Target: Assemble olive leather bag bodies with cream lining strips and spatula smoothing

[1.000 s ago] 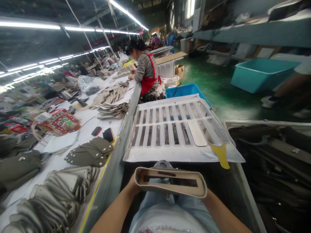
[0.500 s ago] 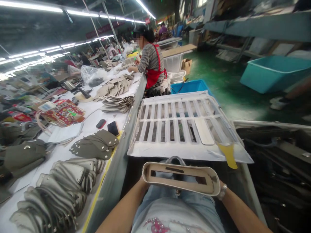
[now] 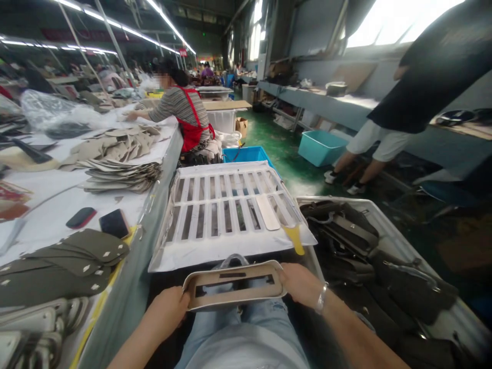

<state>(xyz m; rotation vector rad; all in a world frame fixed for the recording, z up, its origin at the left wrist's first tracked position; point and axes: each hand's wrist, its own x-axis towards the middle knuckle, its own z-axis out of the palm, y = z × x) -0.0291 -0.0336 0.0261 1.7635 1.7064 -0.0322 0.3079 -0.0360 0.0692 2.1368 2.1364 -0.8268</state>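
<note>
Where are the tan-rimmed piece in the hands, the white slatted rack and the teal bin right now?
Tan-rimmed piece (image 3: 236,298): head view, on its near side.
White slatted rack (image 3: 215,250): head view, on its near border.
Teal bin (image 3: 320,151): head view, on its outer wall.

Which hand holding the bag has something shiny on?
The right hand, at the right end of the bag: a silvery band sits at its wrist. The left hand, at the other end, wears none.
</note>
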